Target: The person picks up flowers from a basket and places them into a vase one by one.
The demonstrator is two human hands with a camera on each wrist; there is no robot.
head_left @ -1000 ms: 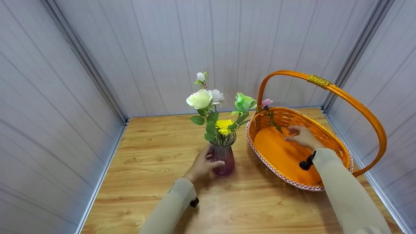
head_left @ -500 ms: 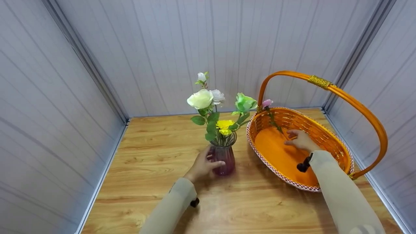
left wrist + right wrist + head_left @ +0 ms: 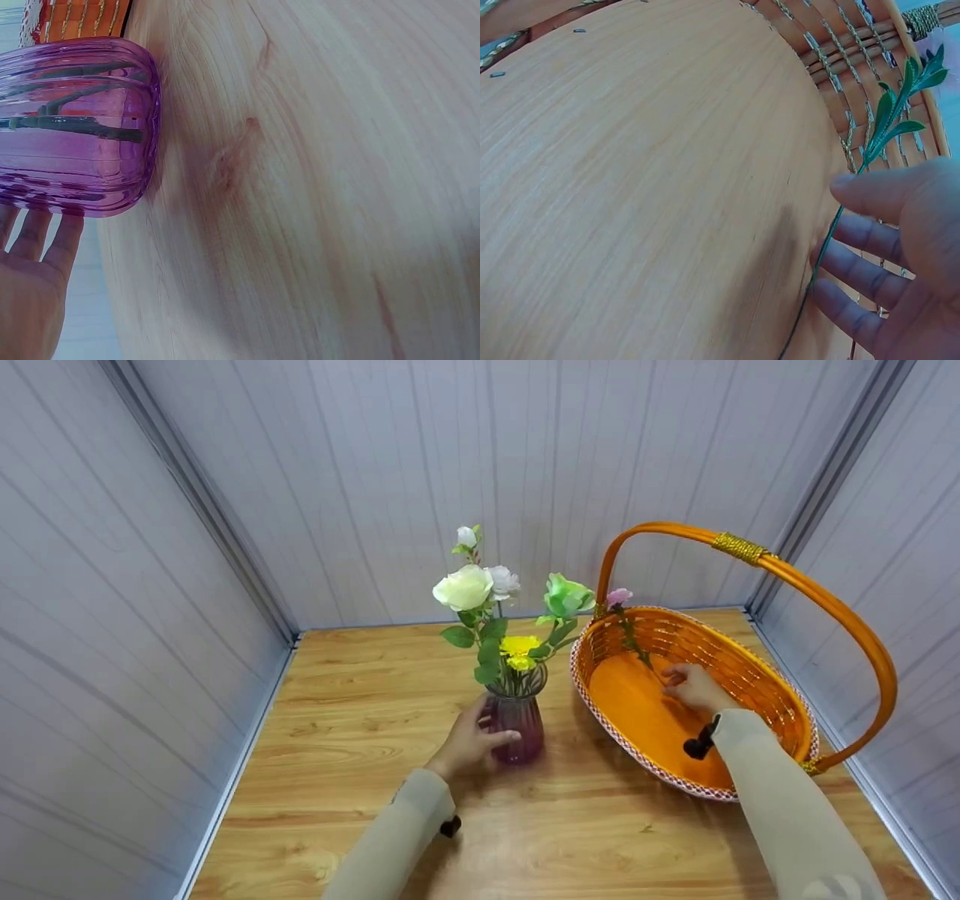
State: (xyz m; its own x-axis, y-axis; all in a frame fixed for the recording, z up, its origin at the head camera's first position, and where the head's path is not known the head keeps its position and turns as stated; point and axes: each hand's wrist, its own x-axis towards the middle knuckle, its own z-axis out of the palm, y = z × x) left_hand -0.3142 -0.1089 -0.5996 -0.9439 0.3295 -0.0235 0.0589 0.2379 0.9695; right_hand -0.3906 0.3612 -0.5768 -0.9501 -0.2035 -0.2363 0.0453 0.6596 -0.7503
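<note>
My left hand point(image 3: 471, 739) holds the side of a purple ribbed glass vase point(image 3: 517, 731), its thumb across the front. Cut stem ends show through the glass in the left wrist view. Out of the vase rise white roses point(image 3: 463, 588), a green rose point(image 3: 566, 596) and a yellow flower point(image 3: 520, 651). Inside the orange basket point(image 3: 622, 682), my right hand point(image 3: 697, 688) pinches the thin stem of a pink flower point(image 3: 619, 598) between thumb and fingers. That flower leans on the basket's back-left wall, its green leaves point(image 3: 900, 112) just beyond the thumb.
The basket's tall arched handle point(image 3: 832, 600) curves over the right forearm's side. A wooden tabletop point(image 3: 360, 720) lies under everything. Pale panel walls point(image 3: 375, 495) stand behind and on both sides.
My right hand has shifted slightly left inside the basket, and its fingers have drawn together on the flower's stem. The left hand and vase stay in place.
</note>
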